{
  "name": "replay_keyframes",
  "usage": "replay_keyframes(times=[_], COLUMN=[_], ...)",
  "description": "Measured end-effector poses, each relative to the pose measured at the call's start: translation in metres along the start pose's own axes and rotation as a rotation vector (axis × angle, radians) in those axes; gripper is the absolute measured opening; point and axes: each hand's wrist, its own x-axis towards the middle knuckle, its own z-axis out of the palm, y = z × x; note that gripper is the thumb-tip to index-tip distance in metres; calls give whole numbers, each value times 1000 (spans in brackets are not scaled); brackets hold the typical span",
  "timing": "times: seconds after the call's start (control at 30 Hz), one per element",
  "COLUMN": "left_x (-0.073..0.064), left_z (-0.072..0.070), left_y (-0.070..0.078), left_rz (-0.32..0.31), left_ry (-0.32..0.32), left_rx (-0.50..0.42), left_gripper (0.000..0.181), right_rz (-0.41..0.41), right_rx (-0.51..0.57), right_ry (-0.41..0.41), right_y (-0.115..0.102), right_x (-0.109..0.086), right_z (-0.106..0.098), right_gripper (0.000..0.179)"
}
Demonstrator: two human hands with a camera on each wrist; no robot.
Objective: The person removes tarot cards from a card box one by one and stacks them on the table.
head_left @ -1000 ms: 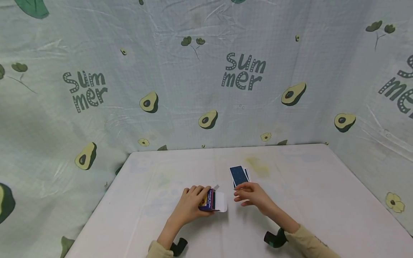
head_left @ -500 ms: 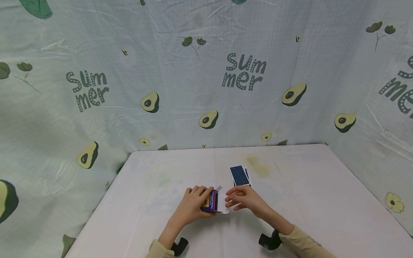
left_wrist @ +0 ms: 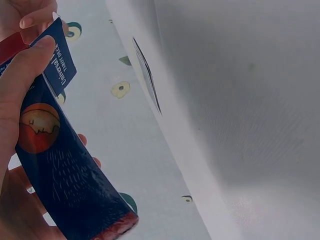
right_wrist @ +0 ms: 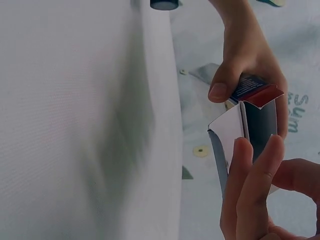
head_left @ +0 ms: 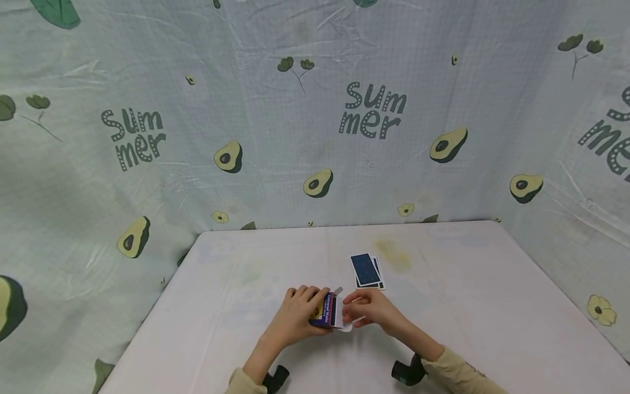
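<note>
A dark blue and purple tarot card box lies on its side in my left hand, held between thumb and fingers. Its end faces right with the flap folded out, showing its white inside. My right hand is at that end, index and middle fingertips close to the mouth and flap. The right thumb stands apart from them in the right wrist view. Whether the fingertips touch something inside is hard to tell. Blue-backed cards lie in a small, uneven pile beyond the right hand.
A white-covered table carries everything. Behind and beside it hangs a pale curtain printed with avocados and lettering. Dark camera mounts are worn at both wrists.
My right hand has moved left and slightly nearer, from beside the card pile to the box's mouth. The left hand with the box has shifted slightly right and down. The pile stays put.
</note>
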Motion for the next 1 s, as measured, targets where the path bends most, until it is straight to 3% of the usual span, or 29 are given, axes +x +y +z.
replay_keyframes(times=[0.23,0.43,1.0], left_x=[-2,-3,-4], left_z=[-2,-2,0], left_y=[1,3,9], left_rz=[25,31,66], left_ry=[30,15,37], left_rx=[1,6,29], left_gripper=[77,77,77], right_rz=[28,45,103], right_rx=[-11,-31,-41], right_ry=[8,20,-38], right_y=[-1,2,3], right_x=[1,2,1], right_z=[4,5,8], right_gripper=[32,32,38])
